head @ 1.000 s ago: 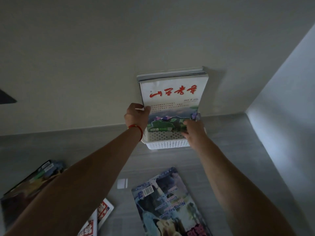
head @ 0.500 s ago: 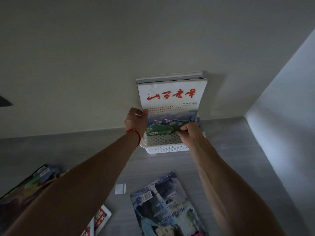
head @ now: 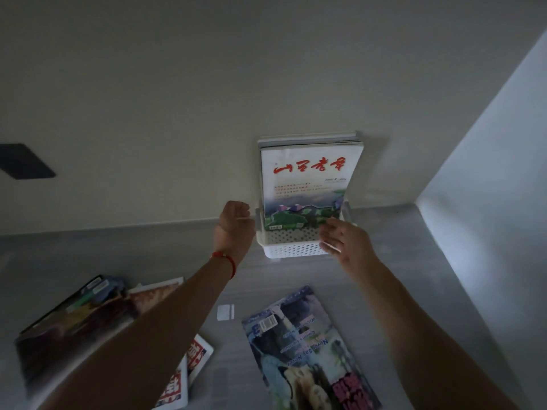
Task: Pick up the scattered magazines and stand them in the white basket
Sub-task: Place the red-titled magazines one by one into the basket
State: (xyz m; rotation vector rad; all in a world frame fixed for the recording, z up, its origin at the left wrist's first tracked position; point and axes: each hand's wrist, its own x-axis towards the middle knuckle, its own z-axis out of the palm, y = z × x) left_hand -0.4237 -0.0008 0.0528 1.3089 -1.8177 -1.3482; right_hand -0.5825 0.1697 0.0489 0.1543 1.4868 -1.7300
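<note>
The white-covered magazine [head: 307, 184] stands upright in the white basket [head: 291, 250] against the wall, so both grips are open and empty, left hand [head: 235, 223] and right hand [head: 344, 242] just beside the basket, while other magazines [head: 305, 350] lie in front of it.

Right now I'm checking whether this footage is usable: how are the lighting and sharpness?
Head view: dim overall, brighter on the right wall; the right hand is motion-blurred; the upright magazine in the basket is sharp; wide-angle bending at the edges.
</note>
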